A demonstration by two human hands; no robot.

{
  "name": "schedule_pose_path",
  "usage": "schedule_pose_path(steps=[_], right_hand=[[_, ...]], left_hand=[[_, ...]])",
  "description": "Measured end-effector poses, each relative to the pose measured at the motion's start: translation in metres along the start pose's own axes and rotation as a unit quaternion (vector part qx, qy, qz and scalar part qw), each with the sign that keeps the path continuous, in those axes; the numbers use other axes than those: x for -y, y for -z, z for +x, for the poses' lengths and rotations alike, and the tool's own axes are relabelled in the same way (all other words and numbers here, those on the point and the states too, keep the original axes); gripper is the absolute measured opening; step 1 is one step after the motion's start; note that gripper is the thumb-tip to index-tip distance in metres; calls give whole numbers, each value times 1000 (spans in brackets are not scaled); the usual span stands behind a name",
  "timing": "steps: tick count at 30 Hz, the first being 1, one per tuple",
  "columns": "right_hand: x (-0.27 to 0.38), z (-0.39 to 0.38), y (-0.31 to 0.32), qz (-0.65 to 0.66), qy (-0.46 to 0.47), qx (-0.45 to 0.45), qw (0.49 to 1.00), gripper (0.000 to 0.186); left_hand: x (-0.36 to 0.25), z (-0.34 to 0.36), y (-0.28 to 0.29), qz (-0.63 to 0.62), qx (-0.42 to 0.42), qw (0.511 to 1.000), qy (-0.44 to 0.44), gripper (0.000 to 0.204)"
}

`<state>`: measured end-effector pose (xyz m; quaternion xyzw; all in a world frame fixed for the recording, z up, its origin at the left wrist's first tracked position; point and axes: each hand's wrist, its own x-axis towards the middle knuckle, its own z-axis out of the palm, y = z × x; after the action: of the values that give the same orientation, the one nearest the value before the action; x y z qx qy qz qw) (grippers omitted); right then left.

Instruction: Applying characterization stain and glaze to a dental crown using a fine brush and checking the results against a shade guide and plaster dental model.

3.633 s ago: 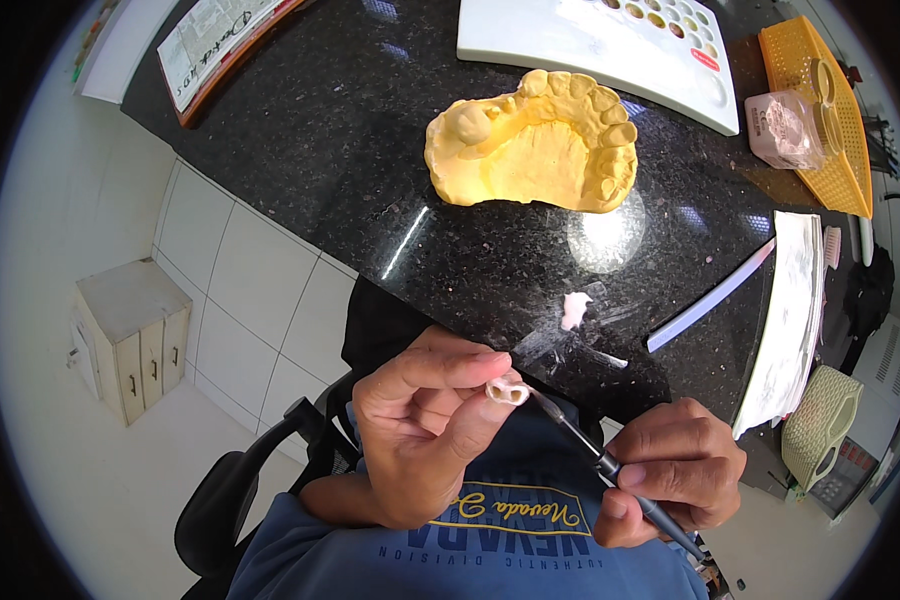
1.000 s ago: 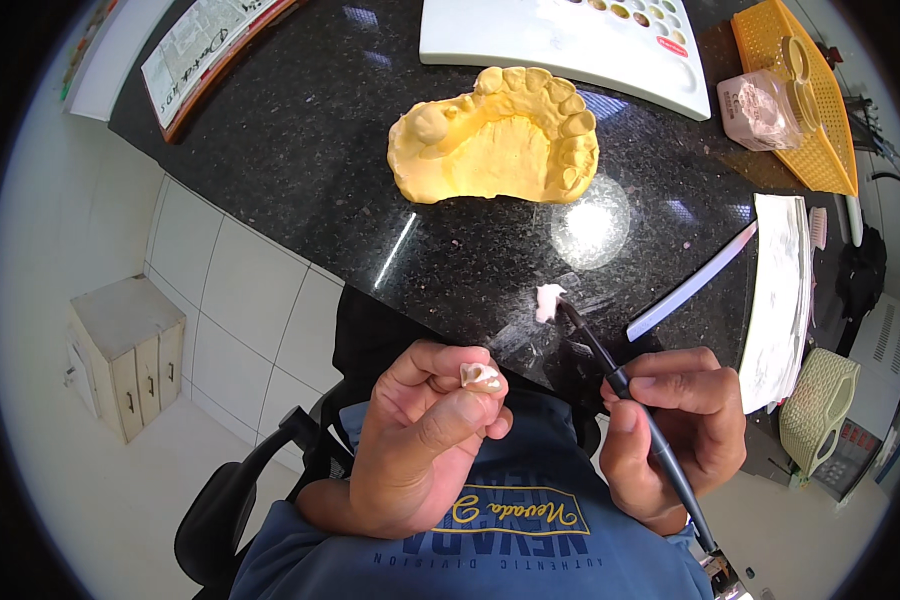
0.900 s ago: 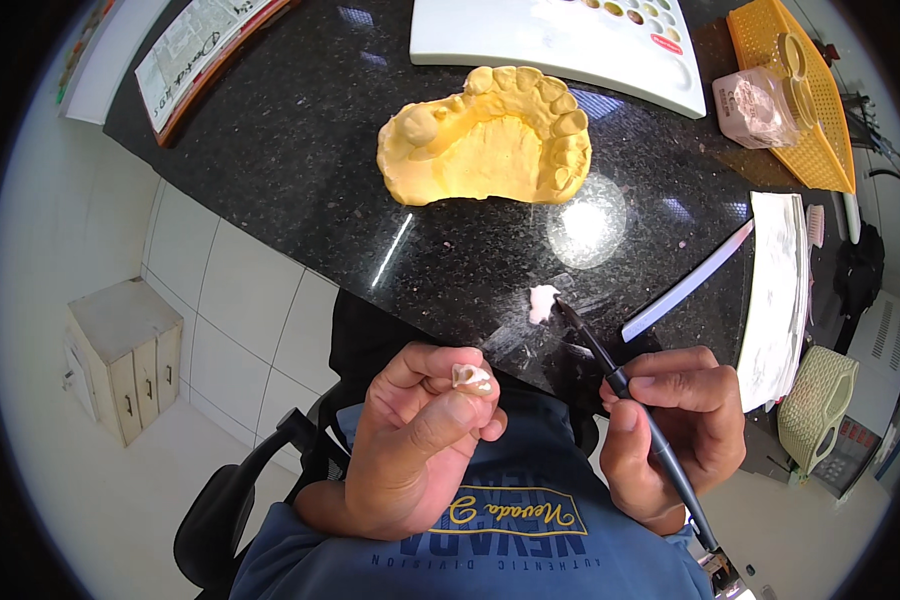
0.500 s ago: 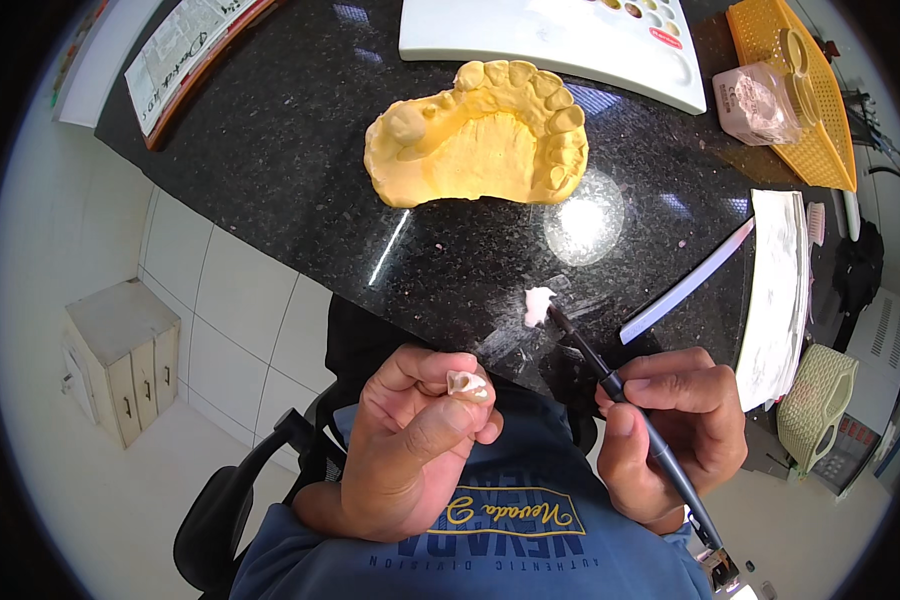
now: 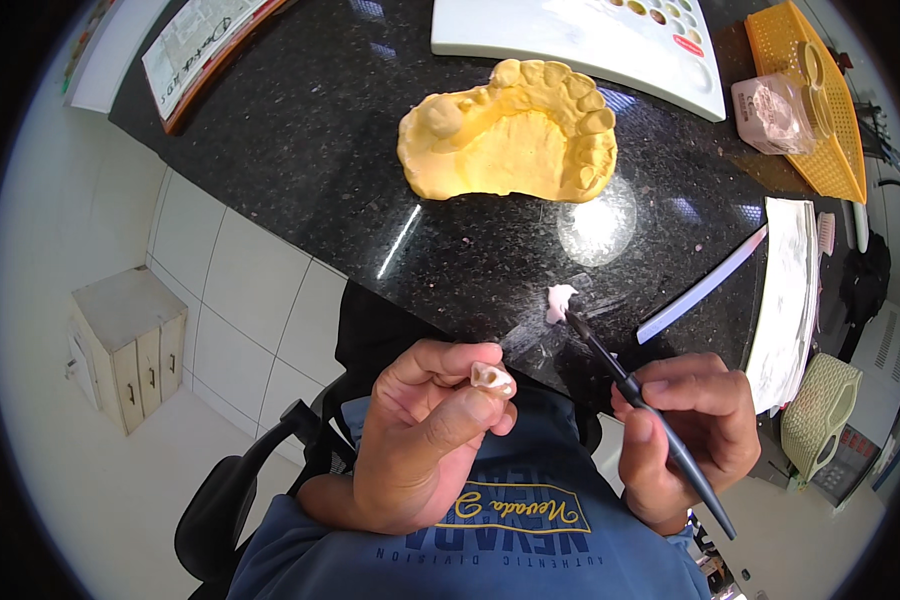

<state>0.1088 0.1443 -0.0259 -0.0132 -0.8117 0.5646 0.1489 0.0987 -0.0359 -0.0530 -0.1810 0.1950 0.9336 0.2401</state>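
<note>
Between the thumb and fingers of my left hand [image 5: 425,430] is a small dental crown [image 5: 492,379], whitish with a hollow facing up. My right hand [image 5: 690,430] grips a slim dark brush [image 5: 670,440] like a pen, its tip slanting down to the counter. That tip meets the edge of a small heap of pale pink-white paste [image 5: 560,302], with whitish smears around it. Beyond my hands a yellow dental plaster model [image 5: 510,140] rests on the black speckled counter [image 5: 300,150]; its arch shows several teeth, with a stump area at left.
A white palette [image 5: 570,45] lies at the back. On the right are a yellow basket [image 5: 840,130], a clear jar of pinkish powder [image 5: 770,115], a pale lilac strip [image 5: 700,287], a whitish paper pad [image 5: 782,300] and a toothbrush [image 5: 826,233]. A framed sheet [image 5: 195,55] is back left.
The whole view has shifted, so the model and counter sit slightly further right. The brush tip stays at the paste; my left hand still holds the crown.
</note>
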Motion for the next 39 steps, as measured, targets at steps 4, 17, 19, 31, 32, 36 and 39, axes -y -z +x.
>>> schedule_pose_path(steps=[4,17,19,31,32,36,39], right_hand=[[5,1,8,86,8,40,995,27],[13,3,9,67,39,125,989,22],[14,4,9,63,39,129,989,22],[14,5,9,58,42,137,988,22],[14,5,9,57,42,139,988,22],[14,5,8,59,41,136,988,21],[13,6,8,59,46,141,987,21]], left_hand=[[1,0,3,-7,13,1000,-5,28],[0,1,3,-2,9,1000,-3,27],[0,1,2,1,4,1000,-1,27],[-1,1,1,0,1,1000,7,27],[-1,1,1,0,1,1000,7,27],[-1,1,1,-3,-1,1000,8,27],[-1,0,1,0,-2,1000,9,27]])
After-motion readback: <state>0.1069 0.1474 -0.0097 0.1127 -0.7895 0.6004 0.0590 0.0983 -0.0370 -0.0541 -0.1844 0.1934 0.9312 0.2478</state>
